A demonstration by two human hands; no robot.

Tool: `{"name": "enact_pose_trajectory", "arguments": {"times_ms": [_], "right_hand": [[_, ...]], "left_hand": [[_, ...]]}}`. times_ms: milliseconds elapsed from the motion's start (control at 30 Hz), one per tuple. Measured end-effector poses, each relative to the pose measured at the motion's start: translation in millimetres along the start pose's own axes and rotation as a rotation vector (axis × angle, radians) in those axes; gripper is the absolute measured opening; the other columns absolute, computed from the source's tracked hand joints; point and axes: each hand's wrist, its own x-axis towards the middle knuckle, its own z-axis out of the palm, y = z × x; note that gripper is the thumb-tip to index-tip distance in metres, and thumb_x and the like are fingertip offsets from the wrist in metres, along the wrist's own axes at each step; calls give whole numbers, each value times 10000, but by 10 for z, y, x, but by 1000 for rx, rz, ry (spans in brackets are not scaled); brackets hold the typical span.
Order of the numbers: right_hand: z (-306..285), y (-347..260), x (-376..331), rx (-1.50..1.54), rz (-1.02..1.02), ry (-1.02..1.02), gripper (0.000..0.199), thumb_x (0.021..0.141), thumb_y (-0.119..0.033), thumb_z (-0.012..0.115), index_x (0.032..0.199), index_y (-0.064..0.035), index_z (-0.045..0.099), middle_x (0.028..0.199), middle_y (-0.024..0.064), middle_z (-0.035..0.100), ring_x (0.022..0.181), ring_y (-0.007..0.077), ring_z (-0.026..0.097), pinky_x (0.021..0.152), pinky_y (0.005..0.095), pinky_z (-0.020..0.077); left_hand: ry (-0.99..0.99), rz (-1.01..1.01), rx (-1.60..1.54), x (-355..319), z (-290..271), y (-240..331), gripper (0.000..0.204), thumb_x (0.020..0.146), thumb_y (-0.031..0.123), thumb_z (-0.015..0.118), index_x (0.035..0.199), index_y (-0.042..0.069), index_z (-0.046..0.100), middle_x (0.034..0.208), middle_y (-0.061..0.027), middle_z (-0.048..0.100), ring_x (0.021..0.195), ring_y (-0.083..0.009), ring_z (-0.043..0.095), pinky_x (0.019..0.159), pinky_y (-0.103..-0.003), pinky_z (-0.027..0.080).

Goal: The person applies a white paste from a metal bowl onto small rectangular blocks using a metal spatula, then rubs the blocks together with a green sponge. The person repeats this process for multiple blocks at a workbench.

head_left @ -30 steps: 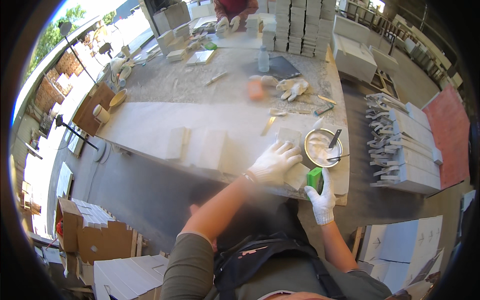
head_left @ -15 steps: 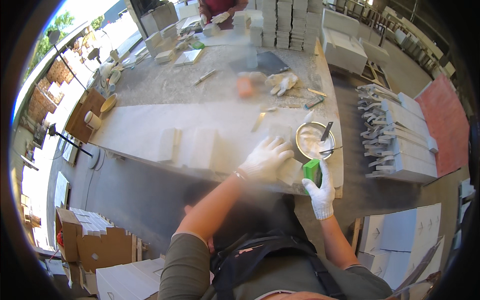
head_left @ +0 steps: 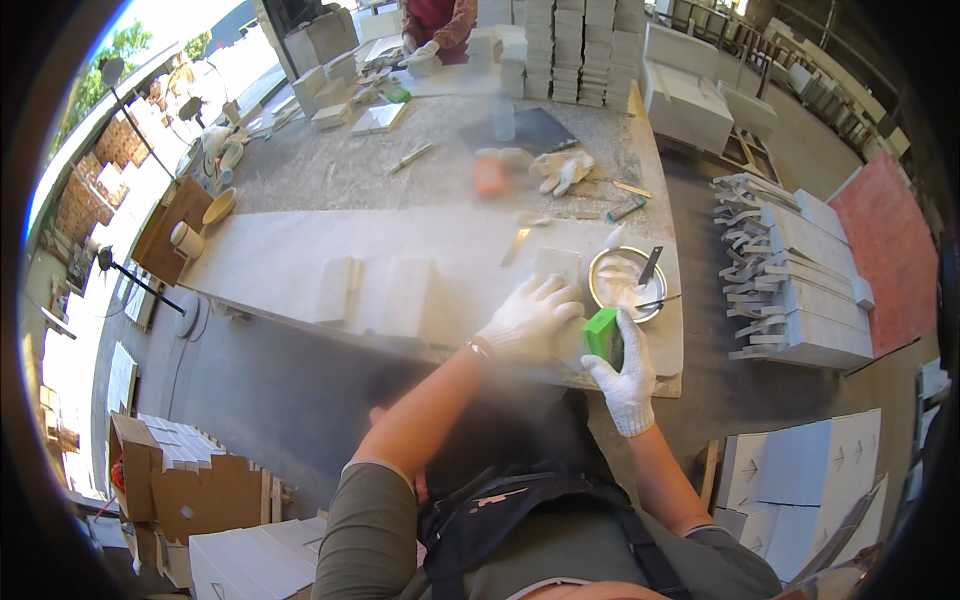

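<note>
My left hand (head_left: 530, 315), in a white work glove, presses down and grips a pale tile (head_left: 566, 347) at the table's front edge. Most of that tile is hidden by the glove and the block. In my gloved right hand (head_left: 628, 385) is a green sanding block (head_left: 600, 333), held between thumb and fingers at the tile's right side. Just beyond that hand stands a round metal bowl (head_left: 594, 283) of white paste with a dark-handled spatula (head_left: 650, 266) in it. Two pale slabs, one farther left (head_left: 338, 290) and one nearer (head_left: 408, 298), lie left of my left hand.
Across the dusty table (head_left: 330, 230) lie a spare glove (head_left: 562, 172), an orange block (head_left: 490, 176) and a dark sheet (head_left: 535, 128). A co-worker (head_left: 440, 25) handles pieces at the far side, beside tall stacks of tiles (head_left: 585, 50). White panels (head_left: 800, 290) stand on the right.
My right hand has brought the green sanding block left, up against the tile. My left hand has stayed nearly in place. The co-worker's hands have shifted slightly left.
</note>
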Motion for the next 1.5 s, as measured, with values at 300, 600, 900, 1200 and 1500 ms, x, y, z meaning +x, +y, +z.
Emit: {"name": "enact_pose_trajectory", "arguments": {"times_ms": [300, 600, 900, 1200, 1500], "right_hand": [[-203, 108, -11, 238, 314, 74, 798, 863, 8, 773, 1576, 8, 414, 1533, 140, 519, 1393, 235, 506, 1194, 374, 383], [-238, -327, 80, 49, -204, 20, 748, 876, -42, 783, 1545, 17, 453, 1468, 154, 556, 1363, 266, 536, 1175, 394, 407], [-376, -547, -284, 157, -48, -142, 719, 855, -46, 790, 1514, 10, 510, 1485, 149, 562, 1352, 252, 556, 1154, 377, 434], [-469, -655, -211, 209, 169, -38, 647, 871, -125, 802, 1463, -12, 566, 1358, 158, 661, 1221, 273, 648, 1085, 384, 481], [-252, -293, -64, 5, 135, -189, 771, 806, -251, 882, 1468, -19, 564, 1417, 193, 612, 1323, 307, 595, 1135, 397, 460]], "left_hand": [[-114, -68, 53, 16, -34, 41, 542, 778, 396, 798, 1186, 70, 654, 1280, -187, 635, 1290, -413, 551, 1093, -506, 432], [-165, -264, 5, -43, -545, 495, 520, 760, 182, 757, 1256, 79, 637, 1161, -155, 667, 1120, -383, 628, 947, -463, 514], [55, -382, -136, -667, -368, 929, 567, 703, 207, 795, 1231, 65, 646, 1083, -197, 687, 1030, -451, 639, 895, -522, 517], [159, -456, -116, -889, -474, 1125, 581, 695, 233, 830, 1219, 65, 645, 1059, -172, 688, 1008, -416, 649, 890, -519, 518], [120, -617, -138, -985, -398, 1043, 801, 616, 346, 929, 1299, 56, 628, 1186, -208, 669, 1096, -417, 645, 930, -508, 544]]}}
